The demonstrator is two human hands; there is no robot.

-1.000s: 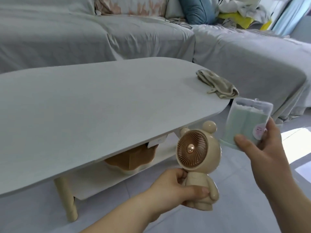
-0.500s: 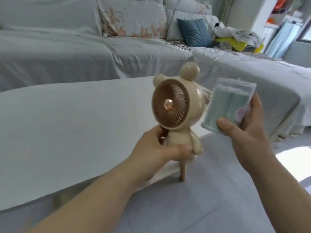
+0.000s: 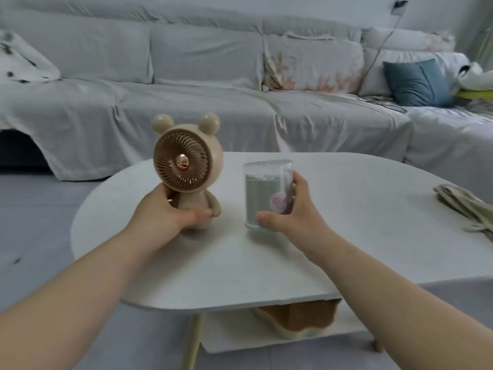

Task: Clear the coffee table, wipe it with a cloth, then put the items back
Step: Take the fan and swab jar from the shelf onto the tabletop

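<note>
A beige bear-shaped fan (image 3: 186,164) stands upright on the left part of the white oval coffee table (image 3: 360,222), with my left hand (image 3: 165,212) wrapped around its body. Just to its right a clear cylindrical box of cotton swabs (image 3: 262,193) with a pink sticker rests on the tabletop, and my right hand (image 3: 293,209) grips it from the right side. A crumpled beige cloth (image 3: 464,206) lies at the table's far right edge, apart from both hands.
A long grey-covered sofa (image 3: 213,108) runs behind the table, with a blue cushion (image 3: 418,81) at the right. A brown scalloped tray (image 3: 301,319) sits on the table's lower shelf. Grey floor tiles surround the table.
Both hands carried the fan and the swab box from beside the table up and over onto the tabletop. The view swung so the table now lies straight ahead.
</note>
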